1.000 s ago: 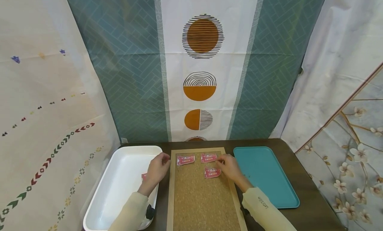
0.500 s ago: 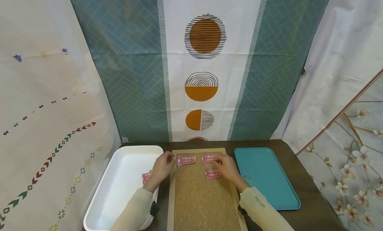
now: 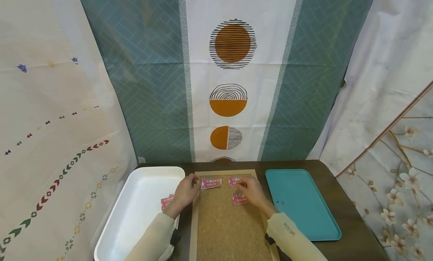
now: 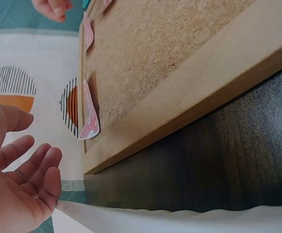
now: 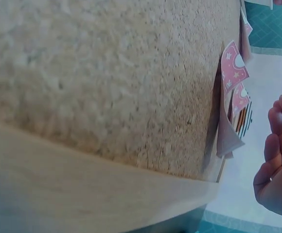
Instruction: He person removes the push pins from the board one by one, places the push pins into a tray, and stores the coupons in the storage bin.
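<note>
Three pink-and-white paper coupons hang on the cork board: an upper left coupon (image 3: 211, 183), an upper right coupon (image 3: 233, 181) and a lower coupon (image 3: 239, 199). Their lower ends curl off the cork in the wrist views. My right hand (image 3: 252, 192) hovers over the two right-hand coupons and partly covers them. In the right wrist view its thumb and forefinger come together, but whether something tiny is between them cannot be seen. Beside the board's upper left corner is my left hand (image 3: 186, 190), its fingers loosely bent, thumb apart, holding nothing in the left wrist view (image 4: 26, 170).
A framed cork board (image 3: 233, 231) lies on the dark table (image 3: 355, 246). To its left stands a white tray (image 3: 118, 216) with more coupons (image 3: 167, 202), partly behind the left wrist. A teal tray (image 3: 308, 204) on the right bears small clear bits (image 3: 279, 202).
My right hand has moved left, from the coupons' right edge to over them. My left hand has shifted slightly right, toward the board, baring more of the coupons in the white tray.
</note>
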### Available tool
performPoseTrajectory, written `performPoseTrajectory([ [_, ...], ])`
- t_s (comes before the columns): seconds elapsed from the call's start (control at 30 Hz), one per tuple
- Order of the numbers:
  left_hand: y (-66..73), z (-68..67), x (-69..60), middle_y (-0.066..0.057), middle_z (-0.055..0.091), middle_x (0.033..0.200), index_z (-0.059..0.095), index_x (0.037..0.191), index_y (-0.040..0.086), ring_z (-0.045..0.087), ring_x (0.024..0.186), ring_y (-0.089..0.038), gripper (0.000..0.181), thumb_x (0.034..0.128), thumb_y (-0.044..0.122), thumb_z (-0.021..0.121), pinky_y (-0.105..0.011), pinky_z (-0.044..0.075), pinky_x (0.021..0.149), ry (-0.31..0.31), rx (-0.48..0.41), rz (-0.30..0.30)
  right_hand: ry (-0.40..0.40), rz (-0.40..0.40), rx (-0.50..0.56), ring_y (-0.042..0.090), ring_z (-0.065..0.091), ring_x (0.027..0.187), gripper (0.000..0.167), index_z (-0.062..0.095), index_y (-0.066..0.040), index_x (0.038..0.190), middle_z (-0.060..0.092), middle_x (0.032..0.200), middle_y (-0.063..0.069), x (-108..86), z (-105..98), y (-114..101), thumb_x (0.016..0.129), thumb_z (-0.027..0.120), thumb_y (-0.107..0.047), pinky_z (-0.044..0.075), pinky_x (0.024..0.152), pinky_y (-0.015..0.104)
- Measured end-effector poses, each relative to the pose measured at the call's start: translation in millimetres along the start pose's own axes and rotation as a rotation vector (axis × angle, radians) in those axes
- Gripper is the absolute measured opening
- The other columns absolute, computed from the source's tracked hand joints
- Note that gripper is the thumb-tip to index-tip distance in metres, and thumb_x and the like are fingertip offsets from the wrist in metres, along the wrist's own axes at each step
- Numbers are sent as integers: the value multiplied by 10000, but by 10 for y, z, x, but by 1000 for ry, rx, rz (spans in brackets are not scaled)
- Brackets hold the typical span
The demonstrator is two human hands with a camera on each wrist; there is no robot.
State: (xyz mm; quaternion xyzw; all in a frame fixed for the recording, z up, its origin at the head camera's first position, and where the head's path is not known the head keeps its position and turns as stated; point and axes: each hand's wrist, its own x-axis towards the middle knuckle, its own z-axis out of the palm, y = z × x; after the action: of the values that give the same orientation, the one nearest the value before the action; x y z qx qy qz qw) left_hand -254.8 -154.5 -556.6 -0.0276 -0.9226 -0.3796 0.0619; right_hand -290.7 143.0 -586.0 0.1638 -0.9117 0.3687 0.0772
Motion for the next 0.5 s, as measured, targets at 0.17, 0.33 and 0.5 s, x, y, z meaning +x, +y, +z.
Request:
performPoseTrajectory([
  [0.17, 12, 24, 13, -130, 699, 1041, 672, 1194, 10, 670, 885, -250, 260, 977, 147, 715, -442, 568, 776, 10, 10, 10, -10, -22, 3, 122, 580, 816, 61, 814, -92, 972, 727, 951, 0, 6, 26, -41, 949, 765, -64, 546, 752, 312],
  [0.33, 25, 50, 31, -149, 695, 1046, 671, 1199, 2, 671, 888, -260, 262, 983, 148, 703, -442, 573, 773, 3, 8, 19, -36, -2, 27, 104, 591, 770, 67, 812, -90, 992, 750, 917, -8, 21, 40, -105, 959, 758, -70, 549, 711, 287],
  [0.5, 18, 76, 45, -156, 682, 1045, 656, 1199, -11, 661, 875, -245, 250, 989, 120, 684, -423, 568, 753, -16, -14, 32, -35, -6, 10, 93, 579, 729, 52, 809, -86, 984, 755, 889, -10, 51, 76, -118, 967, 763, -102, 535, 667, 262],
])
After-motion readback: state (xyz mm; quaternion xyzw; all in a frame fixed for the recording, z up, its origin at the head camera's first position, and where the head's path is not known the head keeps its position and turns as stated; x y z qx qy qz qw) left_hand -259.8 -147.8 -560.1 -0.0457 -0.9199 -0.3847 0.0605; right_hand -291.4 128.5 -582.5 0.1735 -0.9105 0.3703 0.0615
